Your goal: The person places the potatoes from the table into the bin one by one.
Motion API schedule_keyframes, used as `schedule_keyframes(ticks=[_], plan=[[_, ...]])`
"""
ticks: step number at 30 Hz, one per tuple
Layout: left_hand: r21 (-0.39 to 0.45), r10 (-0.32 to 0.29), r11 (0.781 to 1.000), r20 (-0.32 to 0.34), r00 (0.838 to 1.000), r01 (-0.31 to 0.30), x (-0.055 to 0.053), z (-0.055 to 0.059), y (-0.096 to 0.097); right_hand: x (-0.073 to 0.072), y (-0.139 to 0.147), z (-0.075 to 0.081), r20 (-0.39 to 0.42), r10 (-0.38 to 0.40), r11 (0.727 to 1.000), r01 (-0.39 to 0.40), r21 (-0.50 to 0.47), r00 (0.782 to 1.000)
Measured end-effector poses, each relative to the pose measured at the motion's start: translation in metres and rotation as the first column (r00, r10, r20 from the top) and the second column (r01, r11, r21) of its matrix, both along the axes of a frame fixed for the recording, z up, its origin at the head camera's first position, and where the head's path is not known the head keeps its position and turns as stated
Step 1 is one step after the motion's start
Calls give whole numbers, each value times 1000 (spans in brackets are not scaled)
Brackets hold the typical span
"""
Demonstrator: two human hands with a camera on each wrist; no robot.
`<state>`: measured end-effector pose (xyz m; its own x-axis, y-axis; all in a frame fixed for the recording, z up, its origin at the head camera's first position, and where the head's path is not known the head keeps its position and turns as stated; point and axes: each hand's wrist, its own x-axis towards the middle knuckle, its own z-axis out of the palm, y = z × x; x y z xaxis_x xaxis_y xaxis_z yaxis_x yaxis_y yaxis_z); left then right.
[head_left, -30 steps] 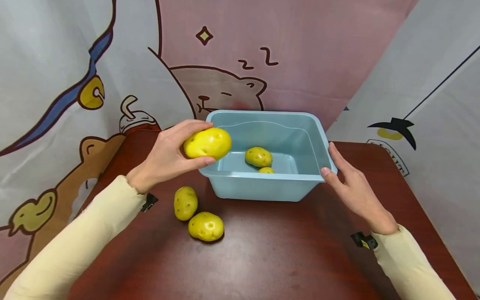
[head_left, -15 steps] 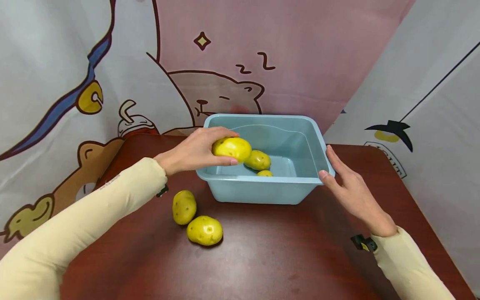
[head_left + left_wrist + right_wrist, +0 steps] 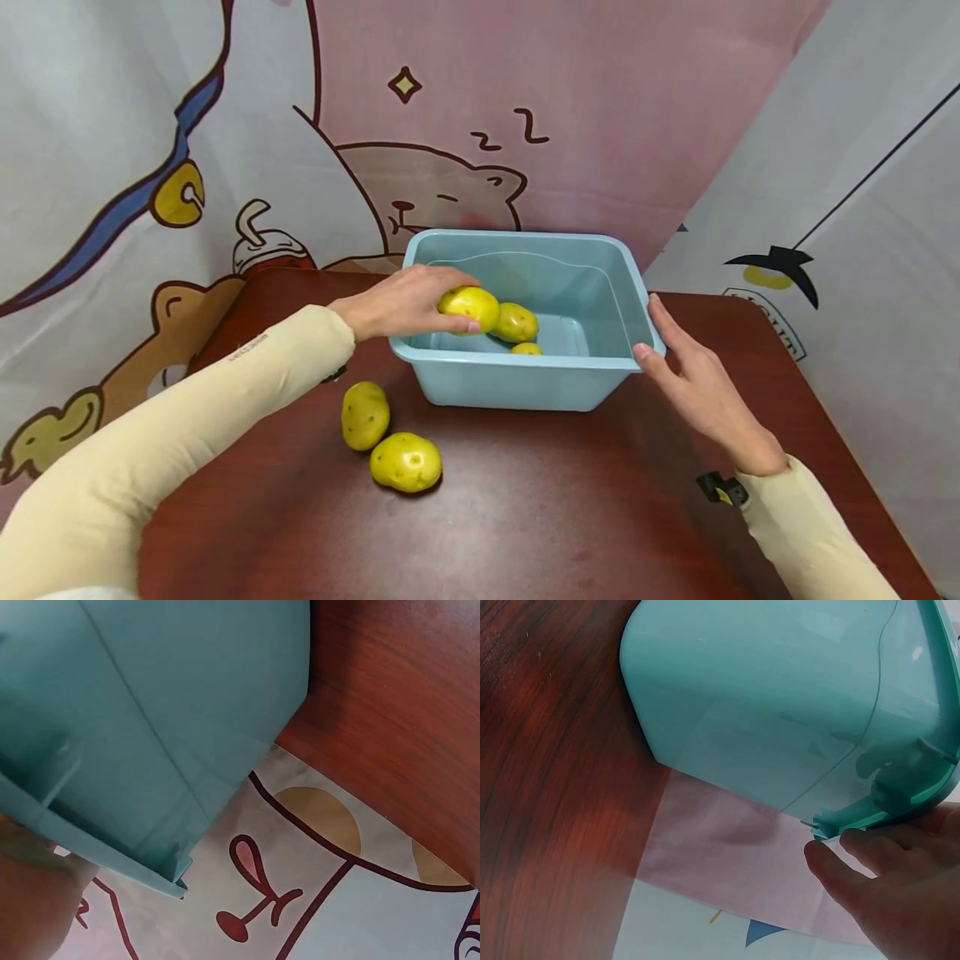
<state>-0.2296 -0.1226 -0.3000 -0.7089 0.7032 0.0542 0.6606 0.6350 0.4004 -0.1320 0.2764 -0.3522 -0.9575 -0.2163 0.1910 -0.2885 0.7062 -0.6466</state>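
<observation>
My left hand reaches over the left rim of a light-blue plastic basin and grips a yellow potato between thumb and fingers. Held low inside, that potato overlaps another potato lying in the basin. A further potato is mostly hidden behind the front wall. At the front right corner, my right hand holds the rim, thumb at the edge and fingers along the outer side. The right wrist view shows its fingers under the rim. In the left wrist view the basin's outer wall hides the held potato.
Two more potatoes lie on the dark red-brown table, in front of the basin's left end: one upright oval and one lying sideways. A cartoon-printed cloth hangs right behind the table.
My left hand has carried the potato right and down, from outside the left rim into the basin. My right hand has stayed at the basin's corner.
</observation>
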Motion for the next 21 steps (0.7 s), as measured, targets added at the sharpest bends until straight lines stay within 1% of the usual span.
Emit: schedule_keyframes(ticks=[7,10,13,17,19,21], plan=[[-87,12,996,-52,999,-17,-3,-5,5,0,1,-1,-6,8,1000,-8,-4,1000],[-114,12,993,-56,998,-18,-3,-5,7,0,1,0,-6,11,1000,-11,-6,1000],[-122,15,992,-56,998,-22,-3,-5,8,0,0,0,-8,9,1000,-9,-3,1000],[-78,22,997,-47,999,-25,-3,-6,6,0,0,0,-10,10,1000,-10,-1,1000],[-26,28,999,-43,999,-29,-2,-6,3,-1,0,0,-10,10,1000,-10,-1,1000],[48,36,998,-45,998,-34,1,-7,-1,-1,1,0,-9,10,1000,-10,-3,1000]])
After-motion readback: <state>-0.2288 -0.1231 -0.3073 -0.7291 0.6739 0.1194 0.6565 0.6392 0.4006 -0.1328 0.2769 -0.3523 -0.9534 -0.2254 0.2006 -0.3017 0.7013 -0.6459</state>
